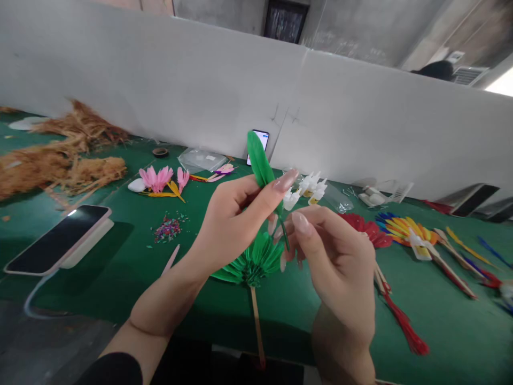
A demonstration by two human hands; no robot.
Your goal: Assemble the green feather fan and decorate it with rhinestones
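Pinching the slim green feather lightly, the left hand clamped on it should avoid crushing it, while the right hand, its closure unclear, sits by the thin green stem below that grip, above the wooden-handled green feather fan.

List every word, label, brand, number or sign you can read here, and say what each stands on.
None can be read for certain.
White panel: pen marks, not clear as letters.
Grey wall: pale writing, too faint to read.
Upright phone: screen lit, any text too small to read.
Small bottles: any label print too small and blurred to read.
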